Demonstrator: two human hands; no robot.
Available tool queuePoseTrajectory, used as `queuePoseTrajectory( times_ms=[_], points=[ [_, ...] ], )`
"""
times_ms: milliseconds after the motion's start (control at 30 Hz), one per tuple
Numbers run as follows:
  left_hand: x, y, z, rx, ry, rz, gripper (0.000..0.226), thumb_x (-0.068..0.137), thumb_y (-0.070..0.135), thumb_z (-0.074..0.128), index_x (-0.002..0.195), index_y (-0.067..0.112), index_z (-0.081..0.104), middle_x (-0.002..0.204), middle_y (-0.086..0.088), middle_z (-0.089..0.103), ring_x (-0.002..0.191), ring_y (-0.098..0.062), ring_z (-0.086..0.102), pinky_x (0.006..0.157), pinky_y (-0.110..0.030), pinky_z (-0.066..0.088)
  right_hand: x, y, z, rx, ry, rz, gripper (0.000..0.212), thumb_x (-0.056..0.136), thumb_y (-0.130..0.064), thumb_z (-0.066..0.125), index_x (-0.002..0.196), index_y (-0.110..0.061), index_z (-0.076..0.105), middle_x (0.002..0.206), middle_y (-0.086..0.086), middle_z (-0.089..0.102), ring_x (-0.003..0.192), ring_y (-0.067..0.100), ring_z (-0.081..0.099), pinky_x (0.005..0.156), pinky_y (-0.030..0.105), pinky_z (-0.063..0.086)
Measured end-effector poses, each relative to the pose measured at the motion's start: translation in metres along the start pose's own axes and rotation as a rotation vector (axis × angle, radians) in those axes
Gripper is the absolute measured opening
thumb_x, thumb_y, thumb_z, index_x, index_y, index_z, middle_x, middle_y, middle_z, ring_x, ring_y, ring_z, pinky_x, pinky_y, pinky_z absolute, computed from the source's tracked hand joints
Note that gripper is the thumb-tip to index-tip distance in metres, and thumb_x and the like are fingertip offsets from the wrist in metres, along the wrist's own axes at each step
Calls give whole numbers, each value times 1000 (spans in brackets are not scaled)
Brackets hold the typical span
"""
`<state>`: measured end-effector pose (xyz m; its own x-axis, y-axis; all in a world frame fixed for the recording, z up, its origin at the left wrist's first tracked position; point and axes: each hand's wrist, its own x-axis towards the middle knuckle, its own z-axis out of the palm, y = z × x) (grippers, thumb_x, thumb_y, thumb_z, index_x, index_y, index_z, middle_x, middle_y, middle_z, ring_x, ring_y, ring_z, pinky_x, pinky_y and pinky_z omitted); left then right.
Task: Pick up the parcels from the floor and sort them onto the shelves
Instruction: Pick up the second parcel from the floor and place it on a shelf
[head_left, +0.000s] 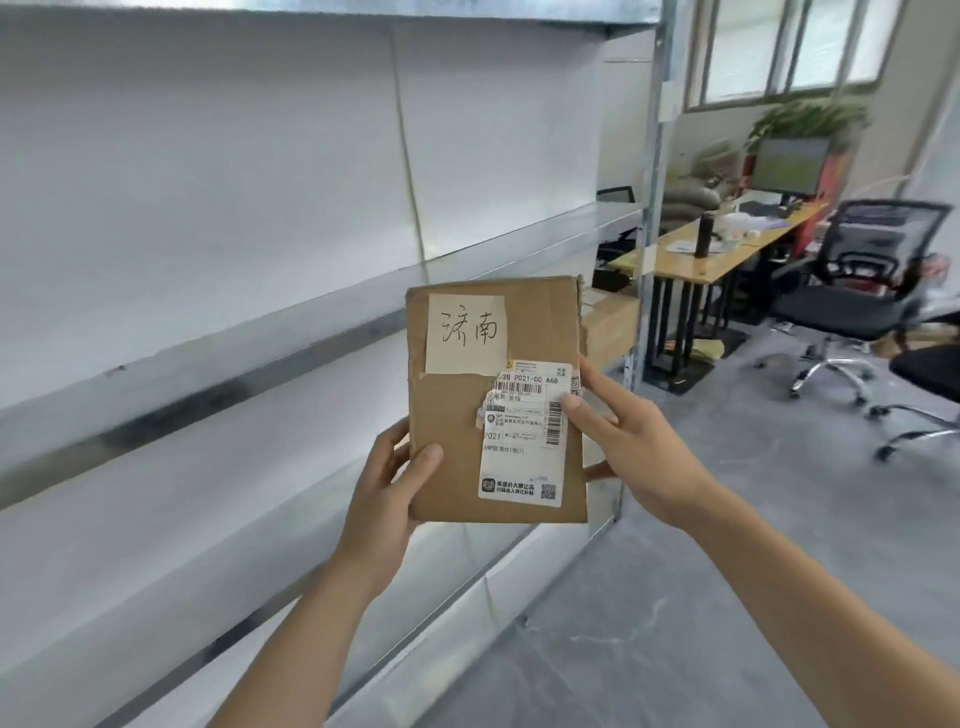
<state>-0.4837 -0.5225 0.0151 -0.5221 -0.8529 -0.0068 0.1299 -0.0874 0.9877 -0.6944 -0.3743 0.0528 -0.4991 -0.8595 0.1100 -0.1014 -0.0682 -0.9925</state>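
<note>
Both hands clamp parcel: left hand low-left, right hand right edge; fingers hidden behind. Shelves left, desk far right.

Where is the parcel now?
In the head view, the parcel is held upright at centre between the left hand and right hand, before the shelves.

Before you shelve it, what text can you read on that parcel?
"济南": handwritten on the pale note stuck to the cardboard parcel.
"P021-00 A68": top line of the shipping label.
"P021": label's left edge.
Barcodes, QR code and remaining small print: too blurred to read.
</note>
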Motion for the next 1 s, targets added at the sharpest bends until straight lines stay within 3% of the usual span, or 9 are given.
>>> queuePoseTrajectory(
  times_ms=[100, 200, 367, 467, 567, 700, 833, 933, 1000],
  points=[
    [23, -8, 71, 10, -76, -7, 40, 99, 21, 68, 137, 31, 62, 127, -2, 77, 107, -17, 77, 93, -51, 62, 4, 2, -72, 0, 66, -19, 53, 105, -31, 58, 153, -48, 45, 123, -17, 77, 112, 11, 75, 79, 55, 65],
    [40, -14, 134, 10, -142, -25, 43, 96, 24, 70, 138, 30, 62, 126, -2, 77, 112, -21, 75, 94, -52, 62, 6, 2, -137, -14, 148, -39, 46, 104, -28, 59, 147, -44, 55, 130, -16, 73, 117, 8, 72, 89, 58, 63],
    [68, -20, 210, 48, -243, -35, 43, 97, 25, 70, 138, 30, 62, 125, 1, 79, 115, -21, 74, 95, -53, 62, 7, 6, -210, 10, 239, -24, 34, 103, -29, 62, 128, -53, 64, 122, -9, 73, 111, 7, 73, 70, 50, 67],
    [90, -26, 244, 72, -289, -43, 41, 99, 23, 69, 139, 30, 62, 127, 0, 78, 117, -22, 73, 99, -58, 60, 11, 12, -242, 6, 310, 1, 36, 101, -30, 64, 133, -47, 61, 123, -7, 71, 106, 6, 74, 68, 54, 67],
    [115, -37, 273, 68, -331, -47, 42, 98, 22, 69, 139, 30, 62, 127, 2, 78, 119, -22, 73, 98, -57, 60, 25, 20, -270, -35, 373, 41, 38, 100, -34, 66, 137, -39, 57, 120, -4, 73, 112, 14, 73, 76, 63, 64],
    [158, -49, 308, 51, -402, -34, 39, 98, 17, 69, 134, 31, 65, 124, 4, 79, 110, -17, 76, 84, -45, 64, 60, 25, -309, -101, 422, 69, 49, 97, -44, 66, 141, -40, 44, 118, 5, 74, 103, 20, 76, 89, 66, 58],
    [218, -52, 338, 54, -447, -13, 47, 86, 27, 76, 132, 35, 67, 132, 3, 76, 116, -19, 75, 89, -48, 62, 118, 25, -344, -114, 420, 70, 89, 86, -59, 69, 156, -62, 13, 115, 5, 78, 99, 26, 78, 90, 65, 59],
    [271, -49, 356, 53, -464, -7, 51, 85, 28, 75, 134, 37, 66, 133, 3, 76, 119, -20, 73, 96, -48, 60, 169, 22, -363, -161, 387, 57, 94, 70, -74, 69, 140, -84, 7, 115, 4, 79, 97, 27, 79, 88, 62, 61],
    [306, -46, 365, 50, -468, -18, 44, 92, 21, 75, 133, 33, 67, 130, 2, 78, 115, -20, 75, 92, -45, 61, 206, 19, -377, -148, 347, 75, 95, 76, -67, 69, 145, -79, 6, 112, 0, 81, 90, 25, 81, 84, 60, 61]
  ],
)
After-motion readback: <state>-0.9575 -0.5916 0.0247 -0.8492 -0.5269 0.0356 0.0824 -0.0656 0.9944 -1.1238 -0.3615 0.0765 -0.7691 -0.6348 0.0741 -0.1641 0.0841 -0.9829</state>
